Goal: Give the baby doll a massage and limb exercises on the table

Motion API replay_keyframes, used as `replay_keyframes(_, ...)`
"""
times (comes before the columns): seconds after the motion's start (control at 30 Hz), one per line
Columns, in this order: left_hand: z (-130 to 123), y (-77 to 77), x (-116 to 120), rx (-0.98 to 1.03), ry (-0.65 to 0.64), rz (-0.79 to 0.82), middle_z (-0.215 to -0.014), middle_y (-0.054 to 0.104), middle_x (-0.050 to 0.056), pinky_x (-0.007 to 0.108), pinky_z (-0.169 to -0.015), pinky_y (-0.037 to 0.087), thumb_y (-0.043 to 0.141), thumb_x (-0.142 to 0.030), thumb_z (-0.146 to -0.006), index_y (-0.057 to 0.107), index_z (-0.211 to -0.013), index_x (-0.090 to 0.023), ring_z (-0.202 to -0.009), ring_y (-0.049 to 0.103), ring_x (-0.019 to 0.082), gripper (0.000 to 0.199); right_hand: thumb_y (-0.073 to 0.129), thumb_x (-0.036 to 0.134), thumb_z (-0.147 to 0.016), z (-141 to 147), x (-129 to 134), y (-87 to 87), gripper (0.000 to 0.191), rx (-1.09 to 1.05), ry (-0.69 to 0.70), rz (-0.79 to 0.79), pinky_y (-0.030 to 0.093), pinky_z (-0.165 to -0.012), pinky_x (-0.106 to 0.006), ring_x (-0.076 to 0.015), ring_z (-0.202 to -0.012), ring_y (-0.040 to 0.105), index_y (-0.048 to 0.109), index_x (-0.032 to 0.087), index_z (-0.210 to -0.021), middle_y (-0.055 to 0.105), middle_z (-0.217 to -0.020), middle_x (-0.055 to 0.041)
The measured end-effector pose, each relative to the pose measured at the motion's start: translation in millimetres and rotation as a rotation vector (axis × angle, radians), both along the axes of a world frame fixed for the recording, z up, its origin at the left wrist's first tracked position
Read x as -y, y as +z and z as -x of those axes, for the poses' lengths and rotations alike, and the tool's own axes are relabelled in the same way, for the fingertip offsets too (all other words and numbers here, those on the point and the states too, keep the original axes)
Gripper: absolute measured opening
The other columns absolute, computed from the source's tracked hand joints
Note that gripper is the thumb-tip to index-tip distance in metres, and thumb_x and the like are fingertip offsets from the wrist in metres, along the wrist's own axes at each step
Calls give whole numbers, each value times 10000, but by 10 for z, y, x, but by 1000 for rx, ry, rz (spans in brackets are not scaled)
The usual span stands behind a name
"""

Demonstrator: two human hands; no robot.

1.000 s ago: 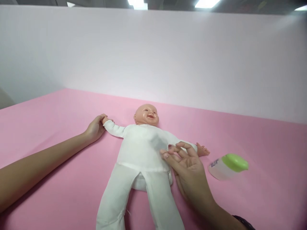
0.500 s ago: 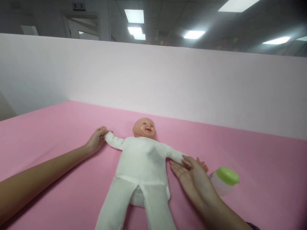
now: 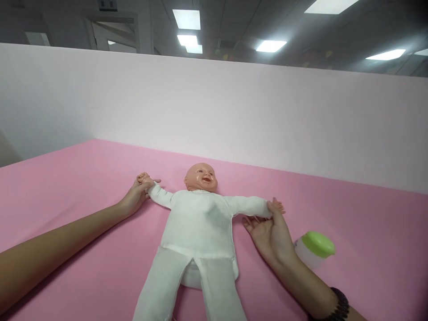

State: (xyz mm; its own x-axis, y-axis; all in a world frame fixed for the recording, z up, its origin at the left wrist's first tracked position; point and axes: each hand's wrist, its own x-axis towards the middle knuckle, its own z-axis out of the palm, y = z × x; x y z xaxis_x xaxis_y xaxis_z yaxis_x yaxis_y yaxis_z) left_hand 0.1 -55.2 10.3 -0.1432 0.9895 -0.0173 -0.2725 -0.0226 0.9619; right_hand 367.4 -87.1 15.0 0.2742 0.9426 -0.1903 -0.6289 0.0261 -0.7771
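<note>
A baby doll (image 3: pixel 199 223) with a white cloth body and a bald plastic head lies face up, arms spread out to both sides. My left hand (image 3: pixel 135 196) is closed around the doll's wrist at left, thumb across it, with the little plastic hand poking out above. At right, my right hand (image 3: pixel 270 232) holds the doll's other arm near the wrist: the thumb presses on the sleeve end and the fingers reach beneath the arm, their tips partly showing below it. The doll's feet fall outside the view.
A container (image 3: pixel 309 256) with a green lid (image 3: pixel 318 244) stands just right of my right hand. The surface is pink (image 3: pixel 83 178), backed by a white wall panel (image 3: pixel 214 107). A dark bracelet (image 3: pixel 339 305) circles my right wrist.
My right hand has raised the doll's arm from a downward slant to nearly level and shifted its thumb to the wrist. The left hand's grip looks almost unchanged.
</note>
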Motion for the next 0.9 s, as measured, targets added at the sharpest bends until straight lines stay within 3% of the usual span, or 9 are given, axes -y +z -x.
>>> replay_keyframes(0.13,25,-32,-34,39,72,-27,-1003,745,46,336,-872,590,813,-396,-744,516,-822,-229,-997,720,231,349,805,424,-776,-77,-51,-4,460,145,-189,-173,580,-785,-226,-131,-969,646,616,311,-1180,653,-1067,41)
replay_keyframes(0.27,77,-75,-81,101,206,-12,-908,717,47,298,-850,593,702,-319,-825,542,-771,-215,-987,702,217,199,739,331,-787,-142,-84,-3,430,255,-367,-173,564,-834,-245,-156,-998,679,552,249,-1165,720,-993,-9)
replay_keyframes(0.37,91,-77,-94,105,233,-2,-874,711,48,290,-823,598,660,-294,-849,584,-796,-204,-932,694,206,130,729,275,-773,-153,-86,-1,354,247,-345,-131,584,-760,-255,-168,-870,693,527,244,-1062,722,-865,-6)
replay_keyframes(0.57,60,-32,-74,76,163,39,-796,697,40,319,-724,616,635,-315,-819,584,-800,-195,-784,691,210,132,605,185,-859,-161,-121,-37,44,97,-250,138,556,-554,-188,-120,-629,633,592,213,-890,629,-732,30)
replay_keyframes(0.77,41,-8,-72,42,159,62,-788,699,51,340,-704,615,625,-334,-818,563,-822,-198,-773,690,223,150,601,146,-831,-179,-149,-55,91,40,-233,129,599,-578,-211,-106,-599,635,565,223,-865,636,-782,50)
replay_keyframes(0.9,50,-19,-74,79,151,63,-786,694,44,342,-740,612,651,-335,-794,559,-833,-203,-794,689,222,166,590,159,-753,-200,-153,-60,121,30,-238,98,651,-654,-298,-134,-621,651,541,227,-840,632,-809,40)
